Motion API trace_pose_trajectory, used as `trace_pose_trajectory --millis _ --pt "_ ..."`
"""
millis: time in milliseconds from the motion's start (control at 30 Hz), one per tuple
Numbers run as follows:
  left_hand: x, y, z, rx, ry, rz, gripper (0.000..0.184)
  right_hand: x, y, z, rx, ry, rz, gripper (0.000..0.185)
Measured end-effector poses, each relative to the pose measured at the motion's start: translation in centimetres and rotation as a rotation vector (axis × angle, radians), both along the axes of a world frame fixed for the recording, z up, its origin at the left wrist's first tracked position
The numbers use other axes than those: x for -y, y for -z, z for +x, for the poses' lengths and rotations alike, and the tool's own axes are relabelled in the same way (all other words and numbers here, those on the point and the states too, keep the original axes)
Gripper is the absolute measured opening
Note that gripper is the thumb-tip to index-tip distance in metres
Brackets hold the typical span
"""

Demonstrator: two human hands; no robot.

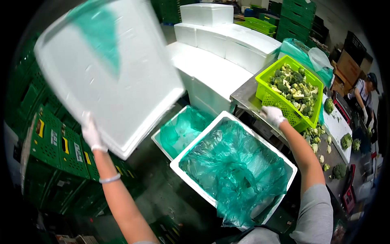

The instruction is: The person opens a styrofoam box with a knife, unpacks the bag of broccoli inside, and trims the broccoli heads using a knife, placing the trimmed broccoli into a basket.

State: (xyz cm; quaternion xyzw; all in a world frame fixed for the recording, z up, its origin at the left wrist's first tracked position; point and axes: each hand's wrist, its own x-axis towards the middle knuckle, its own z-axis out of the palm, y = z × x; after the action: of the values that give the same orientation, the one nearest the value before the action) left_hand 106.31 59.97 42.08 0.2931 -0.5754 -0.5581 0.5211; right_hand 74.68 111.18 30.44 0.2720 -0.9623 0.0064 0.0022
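Observation:
My left hand (pixel 92 132), in a white glove, grips the lower edge of a large white foam lid (pixel 142 97) raised at the upper left. A piece of green plastic film (pixel 99 34) shows on the lid's face; the lid is blurred. My gloved right hand (pixel 273 116) is closed beside the steel table's edge, next to a lime-green crate (pixel 280 105) of broccoli pieces (pixel 294 87). Whether those fingers hold anything is hidden. Below and between my arms is a white foam box (pixel 198 187) with a crumpled green plastic liner (pixel 233 162).
Another lined foam box (pixel 156 140) sits behind the first. White foam boxes (pixel 207 36) are stacked at the back. Green crates (pixel 53 158) stand at left. Broccoli lies around a white cutting board (pixel 339 130) at right, where another person (pixel 361 91) works.

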Motion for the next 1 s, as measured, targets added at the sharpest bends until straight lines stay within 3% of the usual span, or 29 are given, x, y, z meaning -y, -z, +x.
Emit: trace_pose_trajectory --millis 100,133,300,400,533,567,733,867,900,1000 --pt "0.7 3.1 4.8 -0.014 -0.038 0.162 0.051 -3.7 -1.2 5.8 0.195 -0.092 -0.382 0.027" --pt "2.0 6.5 6.7 -0.029 0.009 0.124 0.054 -5.0 -1.5 7.6 0.315 -0.084 -0.504 0.026" --pt "-3.7 15.1 14.5 -0.076 0.142 0.363 0.052 -12.0 -1.2 12.7 0.703 0.168 -0.825 0.026" --pt "-5.9 20.4 18.6 -0.086 0.176 0.602 0.047 -15.2 0.1 13.6 0.762 0.258 -0.902 0.023" --pt "-13.9 19.2 20.7 -0.023 0.305 0.782 0.048 -19.9 3.1 17.9 0.686 0.373 -1.039 0.023" --pt "-14.6 20.4 20.6 0.017 0.308 0.717 0.048 -22.1 4.6 20.1 0.709 0.409 -1.097 0.022" --pt "-13.8 17.2 13.1 0.007 0.541 0.75 0.049 -27.3 6.1 24.9 0.674 0.708 -1.298 0.019" --pt "-4.6 12.9 -2.3 -0.213 0.689 0.435 0.054 -29.8 9.6 28.8 0.448 0.943 -1.354 0.026" --pt "-0.3 11.0 -7.9 -0.251 0.653 0.391 0.064 -29.4 10.0 30.5 0.423 0.985 -1.45 0.025" --pt "6.4 5.1 -21.7 -0.162 0.412 0.303 0.07 -25.5 7.8 35.3 0.327 1.108 -1.556 0.024"
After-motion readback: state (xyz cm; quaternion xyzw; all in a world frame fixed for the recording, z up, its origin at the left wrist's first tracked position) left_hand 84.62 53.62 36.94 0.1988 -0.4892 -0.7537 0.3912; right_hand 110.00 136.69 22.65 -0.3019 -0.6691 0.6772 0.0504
